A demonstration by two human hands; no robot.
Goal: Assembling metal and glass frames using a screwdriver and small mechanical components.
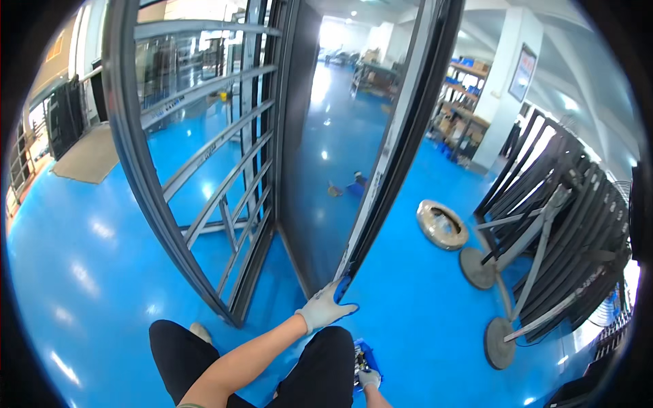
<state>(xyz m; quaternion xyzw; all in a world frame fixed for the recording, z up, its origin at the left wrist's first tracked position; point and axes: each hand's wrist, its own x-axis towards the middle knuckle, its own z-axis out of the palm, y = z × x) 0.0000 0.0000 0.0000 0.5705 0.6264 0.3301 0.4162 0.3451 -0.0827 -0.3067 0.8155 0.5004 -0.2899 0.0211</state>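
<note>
A dark-framed door with a glossy panel (320,156) stands swung out at an angle in front of me. My left hand (325,311), in a white glove with blue palm and fingertips, is closed at the lower corner of its frame (381,183), thumb up along the edge. To the right of my knee, my gloved right hand (369,378) reaches into a blue tray (375,358) of small metallic parts on the floor. Its fingers are partly lost among the parts, so their grip is unclear. Left of the door rises a dark frame (129,143) crossed by silver bars (204,156).
On the right, a rack (544,238) with round weighted feet holds many long dark profiles. A wrapped ring-shaped coil (442,224) lies on the glossy blue floor (401,292). Farther back are loaded shelves (462,112) by a white pillar (500,88). A beige mat (88,155) lies far left.
</note>
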